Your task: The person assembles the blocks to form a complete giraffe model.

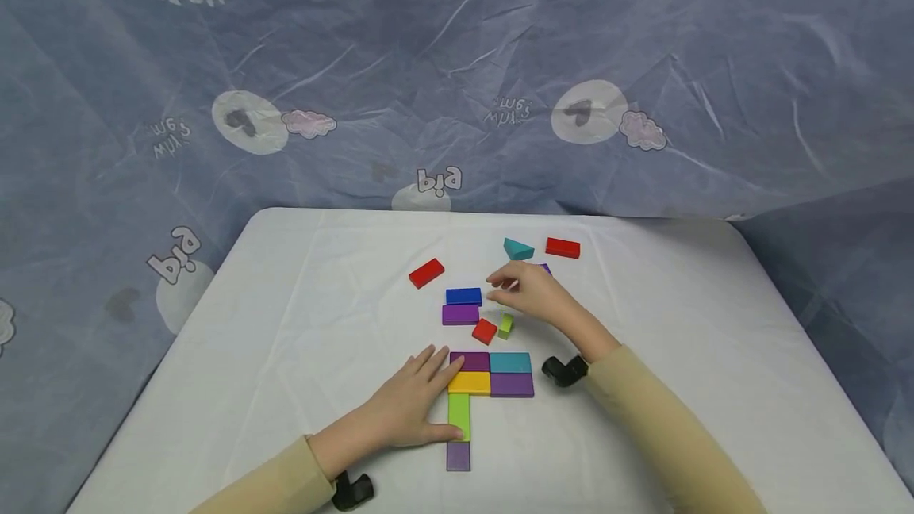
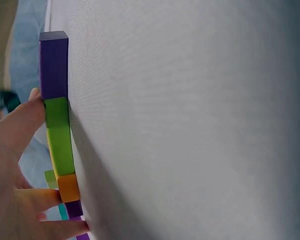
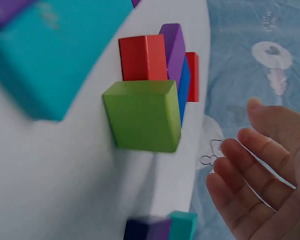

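Note:
My left hand lies spread along the left side of a block arrangement, its fingers fairly straight. Its thumb touches the long green block near the lavender block; the index finger reaches the yellow block and the dark purple block. A teal block and a violet block adjoin on the right. Above the table hovers my right hand, fingers loosely bent, nothing between them. In the right wrist view, a small green block and a small red block lie close by it.
Beyond the arrangement, a blue block lies against a purple block. Red blocks lie farther back, with a teal triangular block nearby. Another purple block is partly hidden behind my right hand. A patterned curtain hangs behind the white table.

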`<state>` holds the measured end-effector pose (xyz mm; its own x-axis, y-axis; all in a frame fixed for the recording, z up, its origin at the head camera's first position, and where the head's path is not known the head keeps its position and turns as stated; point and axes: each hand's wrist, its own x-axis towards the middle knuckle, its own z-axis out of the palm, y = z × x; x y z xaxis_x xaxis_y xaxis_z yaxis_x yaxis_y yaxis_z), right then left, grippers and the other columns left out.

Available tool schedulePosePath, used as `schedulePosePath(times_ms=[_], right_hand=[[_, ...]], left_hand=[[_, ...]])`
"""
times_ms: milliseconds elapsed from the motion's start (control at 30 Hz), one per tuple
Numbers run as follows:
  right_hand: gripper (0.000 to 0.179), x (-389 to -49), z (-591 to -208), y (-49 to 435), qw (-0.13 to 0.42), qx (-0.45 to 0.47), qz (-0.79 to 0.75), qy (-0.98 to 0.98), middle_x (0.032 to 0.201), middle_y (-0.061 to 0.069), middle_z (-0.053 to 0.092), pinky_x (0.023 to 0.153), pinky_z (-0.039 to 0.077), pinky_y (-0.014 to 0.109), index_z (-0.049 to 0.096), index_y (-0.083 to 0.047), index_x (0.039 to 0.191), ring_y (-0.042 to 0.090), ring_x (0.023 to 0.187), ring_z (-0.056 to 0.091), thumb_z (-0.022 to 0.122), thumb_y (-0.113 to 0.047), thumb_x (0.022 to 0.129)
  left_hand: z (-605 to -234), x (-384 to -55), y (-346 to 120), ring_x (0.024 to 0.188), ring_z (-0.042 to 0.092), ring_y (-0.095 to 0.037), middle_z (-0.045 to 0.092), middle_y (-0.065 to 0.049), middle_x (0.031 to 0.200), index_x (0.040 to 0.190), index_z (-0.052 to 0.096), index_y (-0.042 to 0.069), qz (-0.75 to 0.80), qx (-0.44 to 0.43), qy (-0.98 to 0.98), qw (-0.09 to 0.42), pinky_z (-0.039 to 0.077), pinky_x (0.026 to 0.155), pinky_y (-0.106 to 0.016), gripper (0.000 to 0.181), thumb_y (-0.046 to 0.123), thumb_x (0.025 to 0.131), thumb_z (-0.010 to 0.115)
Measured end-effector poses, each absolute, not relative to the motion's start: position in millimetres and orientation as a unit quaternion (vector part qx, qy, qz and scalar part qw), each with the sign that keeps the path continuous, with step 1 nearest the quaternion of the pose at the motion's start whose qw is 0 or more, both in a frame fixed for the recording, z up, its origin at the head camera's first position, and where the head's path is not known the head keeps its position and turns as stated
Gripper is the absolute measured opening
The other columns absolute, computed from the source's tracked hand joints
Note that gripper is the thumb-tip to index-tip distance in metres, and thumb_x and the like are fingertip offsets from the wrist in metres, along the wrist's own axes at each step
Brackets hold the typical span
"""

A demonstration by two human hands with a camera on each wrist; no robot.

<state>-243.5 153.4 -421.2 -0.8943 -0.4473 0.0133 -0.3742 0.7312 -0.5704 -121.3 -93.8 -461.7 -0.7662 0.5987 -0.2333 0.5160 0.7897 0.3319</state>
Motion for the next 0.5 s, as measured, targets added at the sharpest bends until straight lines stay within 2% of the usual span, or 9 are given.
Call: schedulePosePath(times_ms=[233,500], right_hand=[[0.034,-269,-436,123,0.140,-0.211,-0.255,0.933,0.117,0.009,0.068,0.099,0.053,0.040,0.068,-0.007,0.123,0.024,0.110,0.062,0.070,-0.019,0.092],[0.038,-270,-442,109,0.146,-0.203,-0.204,0.947,0.123,0.009,0.066,0.103,0.050,0.039,0.066,-0.009,0.127,0.024,0.112,0.061,0.070,-0.019,0.091]], left_hand=[[-462,-121,-94,0.150,0.023,-0.037,0.026,-0.013,0.163,0.158,0.025,0.020,0.127,0.307,0.930,0.160,0.030,0.116,-0.058,0.098,0.070,0.081,0.061],[-466,-122,-96,0.149,0.024,-0.036,0.027,-0.012,0.162,0.158,0.025,0.020,0.117,0.309,0.932,0.150,0.032,0.116,-0.057,0.099,0.073,0.081,0.059]])
